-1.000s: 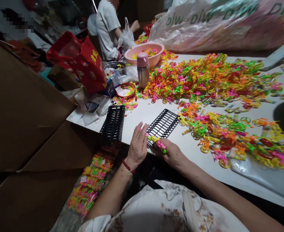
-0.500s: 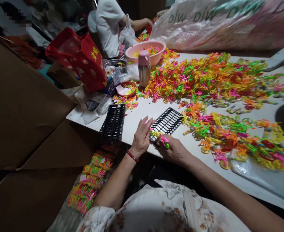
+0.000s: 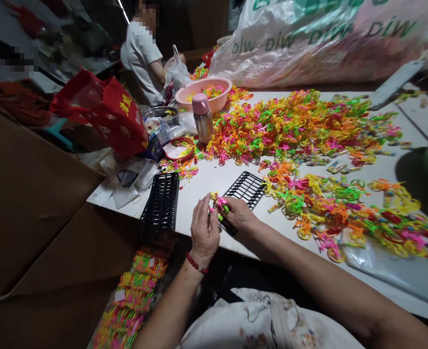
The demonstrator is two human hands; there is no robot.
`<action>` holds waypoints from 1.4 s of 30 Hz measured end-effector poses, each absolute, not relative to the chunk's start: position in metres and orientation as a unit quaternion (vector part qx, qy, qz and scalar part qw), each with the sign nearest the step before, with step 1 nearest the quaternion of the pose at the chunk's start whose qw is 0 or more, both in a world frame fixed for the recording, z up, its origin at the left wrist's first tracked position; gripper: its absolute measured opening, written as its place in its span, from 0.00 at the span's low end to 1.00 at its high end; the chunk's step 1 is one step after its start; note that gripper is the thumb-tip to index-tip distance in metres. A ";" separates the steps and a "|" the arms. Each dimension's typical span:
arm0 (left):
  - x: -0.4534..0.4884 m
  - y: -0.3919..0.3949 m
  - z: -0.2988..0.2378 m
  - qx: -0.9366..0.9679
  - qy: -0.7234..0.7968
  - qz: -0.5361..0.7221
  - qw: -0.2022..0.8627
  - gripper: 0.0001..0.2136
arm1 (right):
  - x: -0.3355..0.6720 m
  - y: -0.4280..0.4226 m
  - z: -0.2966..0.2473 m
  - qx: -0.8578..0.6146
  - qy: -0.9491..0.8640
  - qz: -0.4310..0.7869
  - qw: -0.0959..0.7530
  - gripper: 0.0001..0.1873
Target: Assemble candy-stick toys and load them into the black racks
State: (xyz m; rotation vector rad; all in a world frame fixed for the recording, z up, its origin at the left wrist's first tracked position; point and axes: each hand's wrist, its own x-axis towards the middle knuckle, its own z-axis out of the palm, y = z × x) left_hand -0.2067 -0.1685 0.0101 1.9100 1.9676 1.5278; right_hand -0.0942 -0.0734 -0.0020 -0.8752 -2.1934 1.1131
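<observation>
My left hand (image 3: 204, 227) and my right hand (image 3: 238, 214) meet at the near edge of the white table (image 3: 214, 179). Both pinch a small bunch of bright plastic pieces (image 3: 219, 202), pink, yellow and green. They sit over the near end of a black slotted tray (image 3: 246, 189). A red bead bracelet (image 3: 195, 264) circles my left wrist. A second black tray (image 3: 161, 206) lies to the left, hanging over the table's edge.
Heaps of neon plastic pieces (image 3: 301, 126) cover the table's far and right side. A pink-capped flask (image 3: 203, 118), pink basin (image 3: 203, 92), red bag (image 3: 105, 111) and large printed sack (image 3: 326, 39) stand behind. Another person (image 3: 143, 53) sits far left. Cardboard boxes (image 3: 28, 203) flank me.
My left hand went from flat and open beside the tray to pinching the pieces together with my right hand. Both hands lifted slightly. The camera shifted right and down.
</observation>
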 end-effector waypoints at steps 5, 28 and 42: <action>-0.208 -0.169 0.007 0.607 0.632 0.481 0.003 0.22 | -0.090 -0.069 -0.008 -0.303 -0.873 0.329 0.195 0.08; -0.209 -0.157 0.008 0.658 0.621 0.425 -0.037 0.10 | 0.027 -0.090 0.024 -0.557 -0.829 0.037 0.007 0.18; -0.209 -0.174 0.017 0.699 0.640 0.318 -0.037 0.24 | 0.029 -0.093 0.009 -0.588 -0.805 0.029 0.074 0.11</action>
